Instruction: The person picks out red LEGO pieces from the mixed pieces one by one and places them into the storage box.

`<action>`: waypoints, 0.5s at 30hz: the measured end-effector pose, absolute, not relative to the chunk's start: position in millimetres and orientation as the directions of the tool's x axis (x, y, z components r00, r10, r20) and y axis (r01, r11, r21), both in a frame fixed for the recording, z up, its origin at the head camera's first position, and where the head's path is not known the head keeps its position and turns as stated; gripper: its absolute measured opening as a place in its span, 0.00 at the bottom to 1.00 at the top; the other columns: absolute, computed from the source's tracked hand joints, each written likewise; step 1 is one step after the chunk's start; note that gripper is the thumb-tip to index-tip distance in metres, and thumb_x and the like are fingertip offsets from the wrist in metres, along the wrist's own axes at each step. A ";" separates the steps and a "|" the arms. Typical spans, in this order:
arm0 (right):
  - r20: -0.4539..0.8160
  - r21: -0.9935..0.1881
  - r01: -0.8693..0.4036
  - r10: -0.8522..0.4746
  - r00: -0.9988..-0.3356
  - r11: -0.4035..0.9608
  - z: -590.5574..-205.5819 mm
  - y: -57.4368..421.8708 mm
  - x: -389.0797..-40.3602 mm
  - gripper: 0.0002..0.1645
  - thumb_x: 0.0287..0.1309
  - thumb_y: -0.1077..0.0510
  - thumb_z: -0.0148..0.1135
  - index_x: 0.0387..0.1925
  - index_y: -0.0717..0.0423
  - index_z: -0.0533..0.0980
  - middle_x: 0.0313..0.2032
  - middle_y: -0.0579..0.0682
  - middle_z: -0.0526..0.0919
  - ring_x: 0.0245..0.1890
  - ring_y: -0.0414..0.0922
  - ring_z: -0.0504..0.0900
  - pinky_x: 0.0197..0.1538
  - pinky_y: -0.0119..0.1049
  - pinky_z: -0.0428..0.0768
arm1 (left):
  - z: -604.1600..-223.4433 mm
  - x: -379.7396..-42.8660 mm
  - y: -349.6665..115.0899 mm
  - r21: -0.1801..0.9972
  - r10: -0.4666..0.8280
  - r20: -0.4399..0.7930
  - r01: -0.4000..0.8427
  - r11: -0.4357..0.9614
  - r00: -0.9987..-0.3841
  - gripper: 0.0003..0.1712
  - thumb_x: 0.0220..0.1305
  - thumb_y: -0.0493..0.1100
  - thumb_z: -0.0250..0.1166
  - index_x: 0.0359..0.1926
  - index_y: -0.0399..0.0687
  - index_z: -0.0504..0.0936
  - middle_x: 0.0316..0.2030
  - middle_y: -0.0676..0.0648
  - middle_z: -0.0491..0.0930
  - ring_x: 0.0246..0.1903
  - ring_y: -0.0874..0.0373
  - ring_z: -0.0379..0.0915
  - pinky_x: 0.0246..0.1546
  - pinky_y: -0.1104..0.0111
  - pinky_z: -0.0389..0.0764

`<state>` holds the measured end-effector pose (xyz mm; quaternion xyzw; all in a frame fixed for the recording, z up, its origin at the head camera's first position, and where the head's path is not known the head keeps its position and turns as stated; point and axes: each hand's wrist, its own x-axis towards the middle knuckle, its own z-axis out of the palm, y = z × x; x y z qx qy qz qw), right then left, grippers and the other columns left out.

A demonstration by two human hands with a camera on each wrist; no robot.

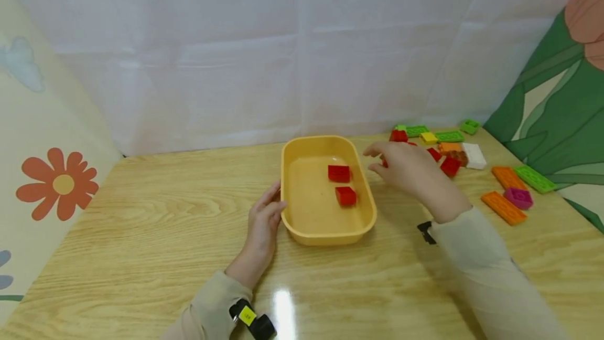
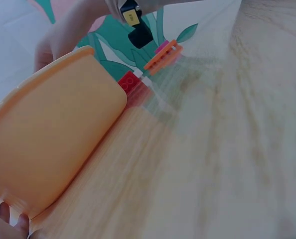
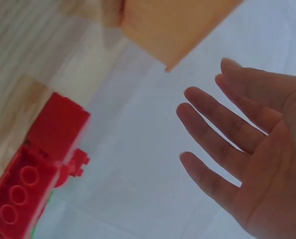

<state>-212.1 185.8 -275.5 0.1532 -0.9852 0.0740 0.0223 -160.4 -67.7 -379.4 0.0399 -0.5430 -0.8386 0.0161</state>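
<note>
A yellow plastic bin [image 1: 302,230] stands on the table with two red toy bricks, a back one [image 1: 338,173] and a front one [image 1: 346,197], lying inside its right half. Against the bin's left wall rests my left hand [image 1: 264,224], its thumb by the rim; in the left wrist view several fingertips [image 2: 22,223] touch the outer wall. Just right of the bin, above the table, my right hand [image 1: 406,167] holds nothing. The right wrist view shows its fingers spread and loosely extended, apart from the red bricks [image 3: 58,127] nearby.
Behind the right hand lies a cluster of bricks: red [image 1: 451,167], green [image 1: 450,136], yellow [image 1: 428,138] and white [image 1: 474,156]. Farther right are orange plates [image 1: 503,208], a magenta brick [image 1: 518,198] and a green plate [image 1: 535,179]. A white cloth [image 1: 212,83] hangs behind the table.
</note>
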 end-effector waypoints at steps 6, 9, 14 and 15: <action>0.086 -0.155 -0.287 -0.276 -0.957 0.945 -284.4 193.0 -221.5 0.22 0.57 0.54 0.60 0.53 0.55 0.76 0.46 0.59 0.84 0.38 0.51 0.77 0.44 0.55 0.78 | -378.7 -159.5 -69.1 0.912 -0.070 -0.056 -0.022 -0.409 -0.996 0.32 0.56 0.29 0.50 0.65 0.34 0.65 0.67 0.34 0.64 0.63 0.51 0.62 0.48 0.82 0.75; 0.094 -0.161 -0.270 -0.257 -0.962 0.949 -290.1 198.9 -225.3 0.22 0.56 0.54 0.61 0.52 0.56 0.76 0.49 0.60 0.83 0.39 0.53 0.77 0.45 0.55 0.79 | -378.5 -158.9 -69.9 0.914 -0.066 -0.056 -0.024 -0.405 -0.996 0.32 0.57 0.29 0.50 0.65 0.34 0.65 0.68 0.34 0.63 0.63 0.51 0.62 0.48 0.82 0.75; 0.099 -0.174 -0.254 -0.239 -0.966 0.952 -298.3 208.7 -231.1 0.23 0.55 0.54 0.62 0.53 0.57 0.76 0.51 0.62 0.81 0.46 0.57 0.77 0.47 0.59 0.79 | -378.1 -157.5 -70.9 0.918 -0.060 -0.055 -0.027 -0.396 -0.997 0.32 0.57 0.29 0.50 0.66 0.34 0.64 0.68 0.34 0.63 0.63 0.51 0.62 0.49 0.82 0.75; 0.100 -0.178 -0.252 -0.237 -0.966 0.951 -299.6 210.5 -232.1 0.23 0.55 0.54 0.61 0.53 0.57 0.75 0.51 0.62 0.81 0.47 0.57 0.76 0.47 0.60 0.78 | -378.1 -157.4 -71.0 0.918 -0.059 -0.055 -0.027 -0.395 -0.997 0.32 0.57 0.30 0.50 0.66 0.34 0.64 0.68 0.34 0.63 0.63 0.51 0.62 0.49 0.82 0.75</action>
